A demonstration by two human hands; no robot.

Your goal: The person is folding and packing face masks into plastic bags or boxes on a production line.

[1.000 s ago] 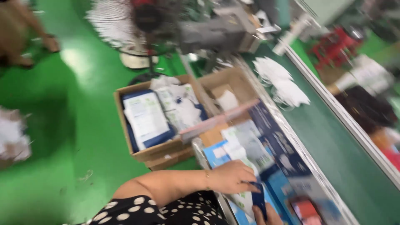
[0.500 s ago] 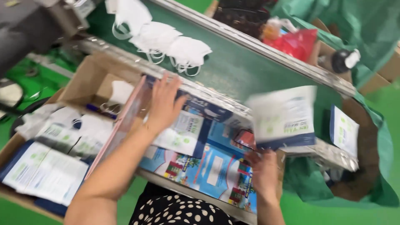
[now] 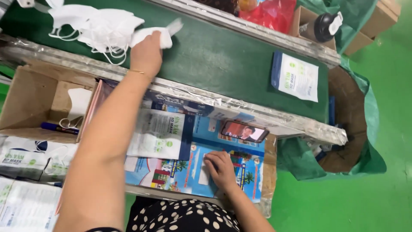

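Plenty of bare green belt (image 3: 223, 56) beyond the foil-wrapped rail (image 3: 240, 109); left hand (image 3: 146, 53) fingers pinch a white mask (image 3: 156, 36) from the pile (image 3: 92, 25); right hand (image 3: 219, 168) lies flat, loosely open, empty, on the tabletop (image 3: 246, 172).

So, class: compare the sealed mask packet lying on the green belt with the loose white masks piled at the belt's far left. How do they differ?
The mask packet lies flat, alone and wrapped, white with a blue edge; the loose white masks are bare, heaped and crumpled, ear loops trailing. The left hand grips one of the loose white masks, while nothing touches the mask packet. Both rest on the green belt.
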